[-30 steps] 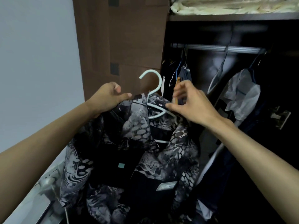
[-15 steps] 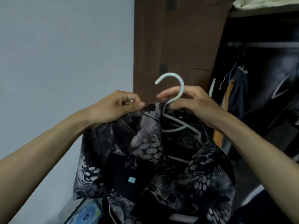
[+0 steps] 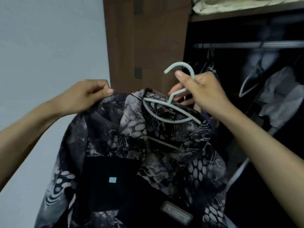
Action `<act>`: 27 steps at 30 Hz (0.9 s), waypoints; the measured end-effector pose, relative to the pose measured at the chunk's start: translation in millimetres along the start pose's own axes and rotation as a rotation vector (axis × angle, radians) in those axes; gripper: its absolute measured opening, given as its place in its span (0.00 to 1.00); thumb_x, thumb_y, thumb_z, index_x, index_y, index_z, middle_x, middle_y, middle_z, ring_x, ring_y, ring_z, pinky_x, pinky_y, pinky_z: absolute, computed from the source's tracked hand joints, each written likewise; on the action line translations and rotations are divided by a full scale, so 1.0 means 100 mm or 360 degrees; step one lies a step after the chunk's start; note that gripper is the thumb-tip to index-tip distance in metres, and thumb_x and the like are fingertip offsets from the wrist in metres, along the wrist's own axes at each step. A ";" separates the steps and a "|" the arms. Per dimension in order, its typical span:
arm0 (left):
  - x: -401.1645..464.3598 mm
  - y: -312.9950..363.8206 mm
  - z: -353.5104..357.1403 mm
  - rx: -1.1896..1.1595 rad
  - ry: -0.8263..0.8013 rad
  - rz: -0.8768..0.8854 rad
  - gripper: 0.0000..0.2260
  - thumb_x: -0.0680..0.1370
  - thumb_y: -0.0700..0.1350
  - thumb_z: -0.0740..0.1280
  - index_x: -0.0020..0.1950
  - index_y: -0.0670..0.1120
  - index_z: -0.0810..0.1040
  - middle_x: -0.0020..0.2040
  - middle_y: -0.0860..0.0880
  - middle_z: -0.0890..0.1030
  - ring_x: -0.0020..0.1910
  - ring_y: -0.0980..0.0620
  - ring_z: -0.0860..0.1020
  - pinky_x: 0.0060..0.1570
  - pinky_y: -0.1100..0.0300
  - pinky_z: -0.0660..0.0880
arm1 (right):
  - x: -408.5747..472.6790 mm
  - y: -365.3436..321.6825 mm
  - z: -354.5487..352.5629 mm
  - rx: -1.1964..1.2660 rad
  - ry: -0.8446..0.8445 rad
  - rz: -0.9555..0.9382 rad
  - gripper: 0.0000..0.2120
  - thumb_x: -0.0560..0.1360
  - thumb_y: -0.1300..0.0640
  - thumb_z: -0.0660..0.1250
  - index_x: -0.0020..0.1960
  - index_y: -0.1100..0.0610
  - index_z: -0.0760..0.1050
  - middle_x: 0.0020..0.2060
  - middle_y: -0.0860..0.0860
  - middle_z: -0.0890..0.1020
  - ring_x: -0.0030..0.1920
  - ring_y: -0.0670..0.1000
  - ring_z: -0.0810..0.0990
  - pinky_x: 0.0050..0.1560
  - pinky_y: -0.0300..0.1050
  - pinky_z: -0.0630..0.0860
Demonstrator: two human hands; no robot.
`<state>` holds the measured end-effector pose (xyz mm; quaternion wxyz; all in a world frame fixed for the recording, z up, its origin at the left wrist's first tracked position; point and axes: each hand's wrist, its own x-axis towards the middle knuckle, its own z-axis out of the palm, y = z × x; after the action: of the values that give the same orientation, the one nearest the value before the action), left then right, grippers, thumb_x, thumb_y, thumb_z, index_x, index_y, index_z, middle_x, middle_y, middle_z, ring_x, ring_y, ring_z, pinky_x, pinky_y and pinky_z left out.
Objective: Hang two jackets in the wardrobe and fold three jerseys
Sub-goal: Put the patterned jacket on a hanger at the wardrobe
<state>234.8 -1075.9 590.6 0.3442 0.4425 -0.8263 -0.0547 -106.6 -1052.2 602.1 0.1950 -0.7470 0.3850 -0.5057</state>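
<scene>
A black and grey patterned jacket (image 3: 131, 145) hangs in front of me on a pale blue plastic hanger (image 3: 166, 111), whose bars sit inside the collar. My right hand (image 3: 202, 91) grips the hanger's neck just below its hook (image 3: 181, 67), thumb up beside the hook. My left hand (image 3: 87, 96) pinches the jacket's left shoulder edge and holds it up. The open wardrobe (image 3: 246, 112) is to the right, its metal rail (image 3: 246, 45) above and beyond my right hand.
Several garments and a bare hanger (image 3: 251, 83) hang from the rail, with a grey garment (image 3: 279, 96) at the far right. The brown wardrobe door (image 3: 144, 38) stands behind the jacket. A shelf above holds pale bedding (image 3: 238, 5). A plain wall (image 3: 49, 46) is on the left.
My right hand moved from the hanger's shoulder to its neck under the hook. The jacket is lifted higher, and the view swung left, then back right toward the wardrobe rail.
</scene>
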 end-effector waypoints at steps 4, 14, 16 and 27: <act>0.15 -0.04 0.13 0.0277 0.0079 0.0094 0.14 0.82 0.53 0.62 0.38 0.50 0.73 0.34 0.59 0.79 0.33 0.60 0.75 0.36 0.70 0.68 | 0.00 -0.04 -0.15 -0.0118 0.0090 -0.0003 0.23 0.83 0.45 0.64 0.41 0.60 0.86 0.36 0.57 0.87 0.38 0.55 0.87 0.43 0.55 0.84; 0.41 0.47 0.80 -0.0604 -0.0336 0.0054 0.23 0.79 0.62 0.59 0.52 0.45 0.82 0.50 0.52 0.85 0.54 0.54 0.82 0.62 0.53 0.74 | -0.11 -0.01 -0.56 -0.0434 0.0332 0.0041 0.23 0.82 0.44 0.65 0.36 0.55 0.87 0.32 0.69 0.82 0.28 0.64 0.76 0.31 0.46 0.70; 0.40 0.64 0.99 -0.0720 -0.0423 0.0169 0.22 0.78 0.66 0.58 0.55 0.52 0.82 0.52 0.58 0.85 0.55 0.62 0.81 0.63 0.59 0.74 | -0.19 -0.03 -0.61 -0.0484 0.0352 0.0060 0.23 0.82 0.45 0.65 0.35 0.56 0.87 0.29 0.68 0.81 0.27 0.62 0.72 0.31 0.44 0.68; 0.57 1.07 1.81 -0.0949 -0.0651 0.0441 0.09 0.83 0.56 0.55 0.55 0.63 0.75 0.52 0.69 0.77 0.53 0.73 0.73 0.58 0.70 0.66 | -0.55 -0.02 -0.71 -0.0604 0.0358 0.0335 0.25 0.84 0.50 0.62 0.39 0.65 0.86 0.19 0.49 0.77 0.22 0.44 0.74 0.30 0.28 0.67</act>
<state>27.5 -1094.0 525.6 0.2900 0.1869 -0.8776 -0.3327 -181.0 -1001.1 599.5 0.0586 -0.6649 0.5682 -0.4812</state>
